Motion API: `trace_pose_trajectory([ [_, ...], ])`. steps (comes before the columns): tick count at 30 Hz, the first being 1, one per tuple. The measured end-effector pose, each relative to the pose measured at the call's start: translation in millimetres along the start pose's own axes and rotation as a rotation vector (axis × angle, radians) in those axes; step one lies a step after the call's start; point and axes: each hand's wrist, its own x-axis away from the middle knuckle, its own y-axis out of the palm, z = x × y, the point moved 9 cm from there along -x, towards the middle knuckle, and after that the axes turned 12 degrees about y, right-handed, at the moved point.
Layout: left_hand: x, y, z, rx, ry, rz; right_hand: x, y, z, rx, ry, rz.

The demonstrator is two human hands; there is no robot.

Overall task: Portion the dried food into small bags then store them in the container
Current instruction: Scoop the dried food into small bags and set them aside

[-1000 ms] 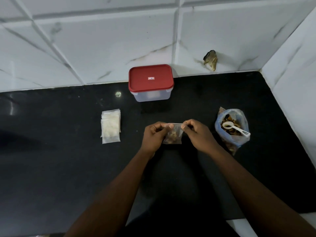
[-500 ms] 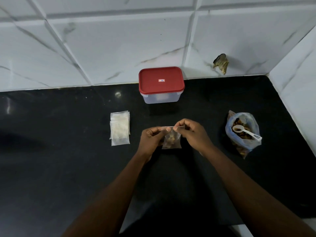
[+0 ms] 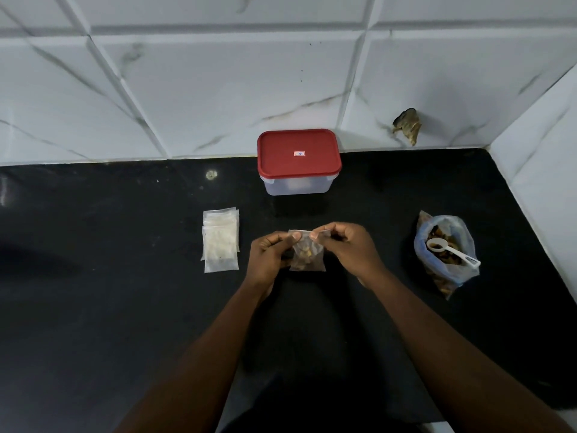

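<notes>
**One small bag pinched between two hands, one closed container beyond**

Two hands meet over the black counter (image 3: 125,307). The left hand (image 3: 271,254) and the right hand (image 3: 346,248) each pinch the top edge of a single small bag (image 3: 307,257) between thumb and fingertips, with the other fingers curled. The two thumbs sit close together along that edge. The bag hangs between the hands, clear, with a little clump of brownish dried food in its lower half. Whether its bottom touches the counter cannot be told.

Just to the outside of the left hand lies one stack of empty bags (image 3: 220,242), flat and slightly fanned. Several edges show, but the exact count cannot be read.

Beyond the fingertips of both hands, against the tiled wall (image 3: 218,89), stands one container (image 3: 298,185) with translucent sides. Its one red lid (image 3: 298,153) is on.

Well to the outside of the right hand sits one large bag (image 3: 446,254), its mouth open and dried food showing inside. One white scoop (image 3: 452,251) rests in it, bowl toward the hand and handle sticking out over the far rim.

Past the right hand, up on the wall, there is one brownish ragged patch (image 3: 407,125).
</notes>
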Motion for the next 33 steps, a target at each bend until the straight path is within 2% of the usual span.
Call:
trace_pose_trajectory([
  [5, -2, -2, 2, 0.043, -0.026, 0.020, -4, -7, 9, -0.110, 0.095, 0.013],
  [13, -4, -6, 0, 0.018, -0.037, 0.001, -13, -4, 18, -0.209, 0.125, -0.006],
  [21, -15, -14, -8, -0.046, -0.012, 0.064, -21, 3, 28, -0.292, 0.172, 0.018],
  [33, -36, -31, -16, -0.253, -0.032, 0.144, -50, 8, 38, -0.192, 0.250, 0.077],
])
